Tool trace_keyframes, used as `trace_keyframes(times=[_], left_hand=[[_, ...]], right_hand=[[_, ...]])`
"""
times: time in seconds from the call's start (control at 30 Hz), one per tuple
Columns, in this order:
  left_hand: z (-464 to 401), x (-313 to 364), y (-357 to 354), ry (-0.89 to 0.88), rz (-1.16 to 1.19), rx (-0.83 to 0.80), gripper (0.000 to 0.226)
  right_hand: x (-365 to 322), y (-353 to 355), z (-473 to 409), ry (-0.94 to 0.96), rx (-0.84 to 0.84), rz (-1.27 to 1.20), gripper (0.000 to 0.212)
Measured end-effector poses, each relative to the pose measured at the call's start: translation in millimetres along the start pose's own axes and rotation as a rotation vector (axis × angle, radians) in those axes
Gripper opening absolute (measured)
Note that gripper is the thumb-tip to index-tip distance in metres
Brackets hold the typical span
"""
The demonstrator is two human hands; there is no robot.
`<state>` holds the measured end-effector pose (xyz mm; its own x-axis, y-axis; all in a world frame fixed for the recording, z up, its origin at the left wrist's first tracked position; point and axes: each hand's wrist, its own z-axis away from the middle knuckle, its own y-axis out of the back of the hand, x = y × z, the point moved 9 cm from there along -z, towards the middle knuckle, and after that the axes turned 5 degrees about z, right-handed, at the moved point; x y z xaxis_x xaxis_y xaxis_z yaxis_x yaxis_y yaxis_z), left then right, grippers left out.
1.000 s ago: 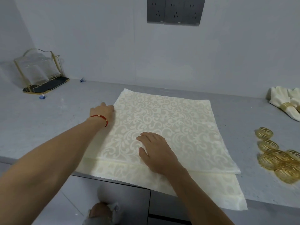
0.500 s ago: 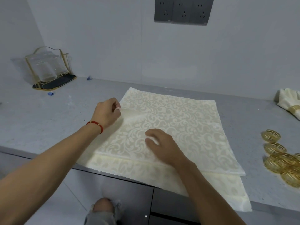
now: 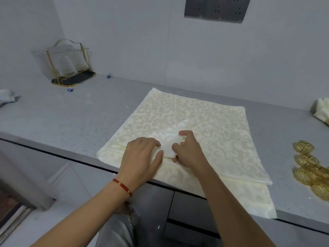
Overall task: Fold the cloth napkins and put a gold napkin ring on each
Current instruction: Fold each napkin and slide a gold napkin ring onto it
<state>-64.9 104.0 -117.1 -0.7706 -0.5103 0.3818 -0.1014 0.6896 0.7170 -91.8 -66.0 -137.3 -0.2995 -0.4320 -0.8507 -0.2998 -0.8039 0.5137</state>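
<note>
Two cream patterned napkins lie stacked on the grey counter point(image 3: 71, 118). The top napkin point(image 3: 204, 125) has its left corner drawn in to the middle, pale underside up. My left hand point(image 3: 142, 157) pinches that folded flap between fingers and thumb. Touching the flap from the right, my right hand point(image 3: 190, 152) has curled fingers gripping its edge. The lower napkin point(image 3: 249, 198) sticks out in front and overhangs the counter edge. Several gold napkin rings point(image 3: 306, 168) sit in a heap at the right.
A folded napkin with a ring point(image 3: 322, 111) lies at the far right edge. A glass and gold-wire rack point(image 3: 71, 66) stands at the back left. A pale cloth point(image 3: 7, 98) lies at the left edge. Wall sockets point(image 3: 217, 8) sit above.
My left hand has lifted the top napkin's left corner and carried it right and toward me to the middle. My right hand has shifted from lying flat to gripping the flap.
</note>
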Motion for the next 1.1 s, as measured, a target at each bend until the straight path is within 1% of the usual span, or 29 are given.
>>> trace_keyframes(times=[0.03,0.1,0.17,0.27,0.57,0.67,0.77,0.83,0.9,0.93,0.97,1.0,1.03,1.1], left_hand=[[5,-9,2,0.025,-0.081,0.018,0.031],[12,-32,0,0.149,-0.205,-0.008,0.036],[19,-46,-5,0.239,-0.228,-0.046,0.042],[24,-44,-7,0.229,-0.282,-0.052,0.046],[23,-43,-7,0.241,-0.296,-0.051,0.047],[23,-42,-6,0.242,-0.289,-0.037,0.046],[23,-41,-5,0.242,-0.292,-0.025,0.045],[23,-41,-6,0.243,-0.298,-0.032,0.046],[24,-43,-10,0.244,-0.31,-0.057,0.047],[24,-44,-11,0.246,-0.319,-0.071,0.048],[24,-45,-13,0.245,-0.331,-0.087,0.049],[24,-46,-14,0.244,-0.342,-0.103,0.049],[23,-47,-15,0.244,-0.349,-0.119,0.049],[24,-48,-17,0.24,-0.36,-0.156,0.05]], right_hand=[[1,2,3,0.005,-0.006,0.017,0.048],[2,6,6,0.027,-0.007,0.042,0.046],[3,10,5,0.054,0.004,0.084,0.044],[7,11,3,0.06,0.006,0.165,0.042],[3,15,12,0.157,0.046,0.337,0.034],[-2,12,16,0.198,0.068,0.512,0.032],[-13,9,19,0.238,0.117,0.759,0.027],[-21,6,24,0.253,0.142,0.932,0.027],[-32,5,32,0.288,0.221,1.072,0.026],[-43,6,35,0.339,0.282,1.092,0.026],[-54,4,35,0.41,0.328,1.077,0.028],[-62,0,31,0.478,0.328,1.048,0.033],[-66,-6,20,0.516,0.283,1.027,0.04],[-52,-21,-9,0.467,0.118,0.989,0.055]])
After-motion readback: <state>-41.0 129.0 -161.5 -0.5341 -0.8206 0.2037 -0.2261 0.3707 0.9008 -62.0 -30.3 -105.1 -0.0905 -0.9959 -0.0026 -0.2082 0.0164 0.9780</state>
